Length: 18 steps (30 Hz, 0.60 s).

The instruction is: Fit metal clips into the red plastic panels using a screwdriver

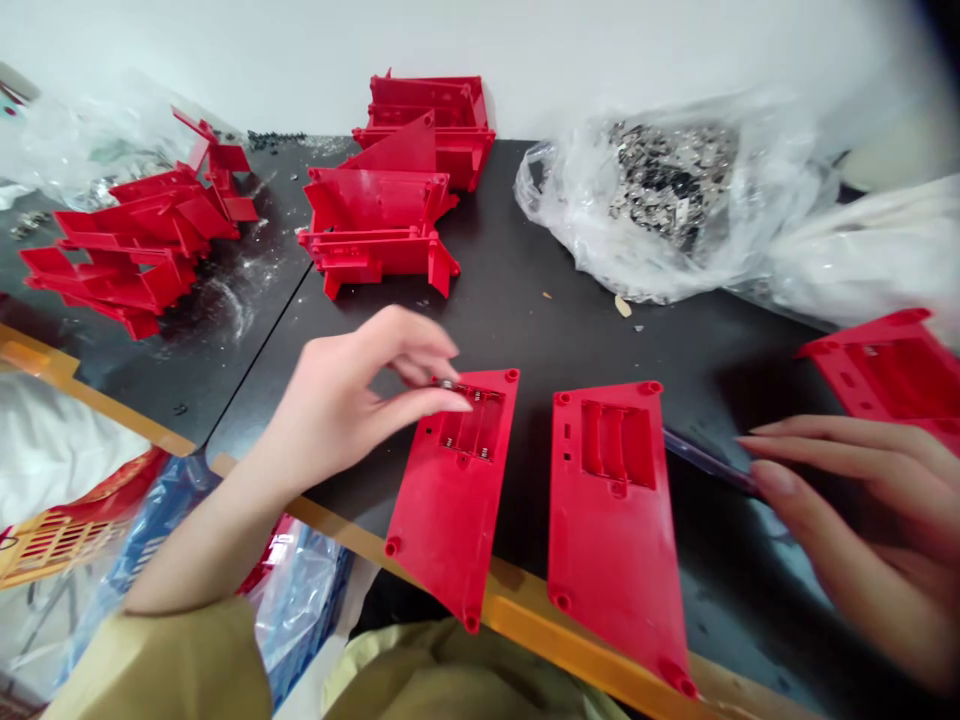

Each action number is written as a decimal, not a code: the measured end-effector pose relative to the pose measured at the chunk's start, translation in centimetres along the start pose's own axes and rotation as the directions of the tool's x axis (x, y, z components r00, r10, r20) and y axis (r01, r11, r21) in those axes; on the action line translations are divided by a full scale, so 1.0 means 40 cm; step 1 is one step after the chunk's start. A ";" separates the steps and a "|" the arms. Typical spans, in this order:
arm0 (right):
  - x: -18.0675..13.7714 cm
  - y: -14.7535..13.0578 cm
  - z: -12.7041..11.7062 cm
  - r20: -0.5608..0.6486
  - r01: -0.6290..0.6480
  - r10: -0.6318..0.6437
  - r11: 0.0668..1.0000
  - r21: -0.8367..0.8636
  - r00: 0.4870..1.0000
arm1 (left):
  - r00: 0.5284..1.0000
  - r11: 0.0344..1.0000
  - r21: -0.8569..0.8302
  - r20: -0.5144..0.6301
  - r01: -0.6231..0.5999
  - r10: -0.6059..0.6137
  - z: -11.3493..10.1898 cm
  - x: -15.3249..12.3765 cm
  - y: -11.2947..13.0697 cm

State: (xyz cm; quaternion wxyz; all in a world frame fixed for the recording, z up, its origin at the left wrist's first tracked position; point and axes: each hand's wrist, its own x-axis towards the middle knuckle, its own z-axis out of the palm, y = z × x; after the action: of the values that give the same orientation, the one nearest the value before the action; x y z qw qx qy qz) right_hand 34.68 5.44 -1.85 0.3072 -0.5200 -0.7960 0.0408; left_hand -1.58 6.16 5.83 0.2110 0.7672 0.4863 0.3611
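Note:
Two flat red plastic panels lie side by side at the table's front edge. My left hand (pixel 360 400) pinches a small metal spring contact (pixel 448 384) at the battery recess of the left panel (pixel 450 490), fingers closed on it. The right panel (pixel 611 510) lies untouched with its battery recess showing no metal. My right hand (pixel 847 520) rests flat on the table to the right of it, fingers stretched out, its fingertips at a thin dark purple tool (pixel 705 462).
Stacked red housings (pixel 390 215) stand at the back centre, with more red parts (pixel 127 250) at the left. A clear bag of small metal pieces (pixel 660 190) sits back right. Another red part (pixel 885 375) lies at the far right. An orange strip edges the black table (pixel 525 300).

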 end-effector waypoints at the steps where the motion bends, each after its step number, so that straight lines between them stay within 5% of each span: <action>1: 0.009 -0.018 -0.007 -0.003 0.042 -0.042 0.998 0.042 0.999 | 0.997 0.998 -0.054 0.068 0.025 -0.021 0.016 0.026 0.017; 6: 0.074 -0.097 -0.054 0.080 0.157 -0.172 0.973 0.169 0.982 | 0.956 0.903 -0.353 0.246 0.244 -0.162 0.089 0.137 0.071; 9: 0.120 -0.140 -0.065 0.118 -0.033 -0.009 0.934 0.356 0.993 | 0.934 0.814 -0.487 0.309 0.317 -0.179 0.135 0.176 0.092; 12: 0.160 -0.184 -0.050 0.167 -0.252 0.189 0.760 0.599 0.968 | 0.924 0.749 -0.557 0.327 0.358 -0.199 0.180 0.188 0.108; 15: 0.185 -0.212 -0.029 0.148 -0.303 0.284 0.645 0.702 0.947 | 0.928 0.692 -0.621 0.298 0.368 -0.225 0.207 0.181 0.112; 18: 0.193 -0.206 -0.024 0.113 -0.309 0.324 0.651 0.693 0.939 | 0.926 0.668 -0.642 0.272 0.377 -0.261 0.207 0.171 0.109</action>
State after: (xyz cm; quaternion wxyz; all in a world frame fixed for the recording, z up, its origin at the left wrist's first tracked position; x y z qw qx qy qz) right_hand 26.50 8.03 5.53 0.4776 -0.4948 -0.6139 0.3875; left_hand 9.10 10.64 5.78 0.5757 0.5636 0.4275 0.4101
